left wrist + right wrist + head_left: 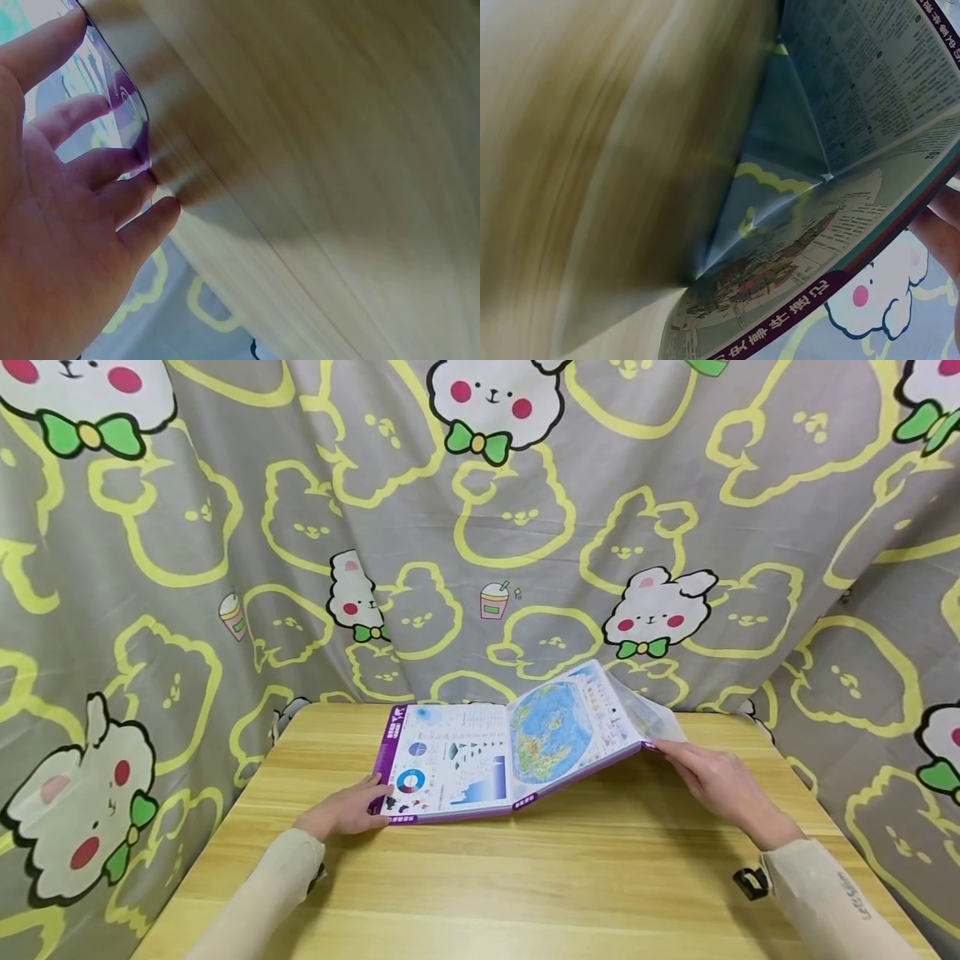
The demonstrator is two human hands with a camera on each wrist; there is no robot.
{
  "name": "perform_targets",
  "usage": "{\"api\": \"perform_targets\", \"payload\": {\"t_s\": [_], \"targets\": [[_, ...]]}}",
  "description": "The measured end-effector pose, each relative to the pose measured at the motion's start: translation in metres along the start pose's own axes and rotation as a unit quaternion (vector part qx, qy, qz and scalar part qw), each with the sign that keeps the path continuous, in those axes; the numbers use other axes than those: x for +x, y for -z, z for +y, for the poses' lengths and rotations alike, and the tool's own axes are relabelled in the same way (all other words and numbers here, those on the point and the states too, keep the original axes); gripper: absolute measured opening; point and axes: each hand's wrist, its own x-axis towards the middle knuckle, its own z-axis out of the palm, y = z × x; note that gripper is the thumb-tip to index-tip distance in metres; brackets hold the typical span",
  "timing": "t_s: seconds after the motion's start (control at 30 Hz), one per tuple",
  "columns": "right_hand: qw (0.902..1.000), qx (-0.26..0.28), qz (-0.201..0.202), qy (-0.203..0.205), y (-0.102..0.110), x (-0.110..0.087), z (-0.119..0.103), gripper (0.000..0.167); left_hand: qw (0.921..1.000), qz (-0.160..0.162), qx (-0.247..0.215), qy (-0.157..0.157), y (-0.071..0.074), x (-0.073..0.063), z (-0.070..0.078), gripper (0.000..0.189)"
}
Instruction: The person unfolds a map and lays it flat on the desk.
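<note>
An atlas-like book point(468, 760) lies opened on the table, with charts on its left page and a blue relief map point(551, 735) on its right. My left hand point(347, 806) touches the book's lower left corner; in the left wrist view its fingers point(97, 169) are spread and fairly straight along the purple border. My right hand point(716, 783) pinches the lower right corner and holds that side tilted up off the table. From the right wrist view, the underside shows printed pages point(877, 82) and a clear plastic sheet point(780, 142); only part of the hand point(941, 232) appears there.
The wooden table point(480, 885) reaches toward me in front of the book. A grey curtain point(420, 527) with cartoon rabbits hangs behind the table and along both sides. A black strap piece point(751, 883) sits beside the right sleeve.
</note>
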Motion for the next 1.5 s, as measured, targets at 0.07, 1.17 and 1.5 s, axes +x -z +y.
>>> {"api": "perform_targets", "payload": {"t_s": [0.07,1.17,1.5], "targets": [[1.0,-0.006,-0.008,0.002,0.0,-0.004,0.001,0.045,1.0,0.0,0.0,0.001,0.0,0.0,-0.002,0.061],[0.9846,-0.021,-0.161,0.063,-0.023,-0.058,-0.009,0.048,0.9998,-0.001,-0.007,0.019,0.007,-0.009,-0.019,0.065],[0.9757,-0.025,-0.186,0.114,-0.031,-0.059,-0.011,0.044,0.9995,0.001,0.005,0.031,0.006,-0.008,-0.023,0.075]]}}
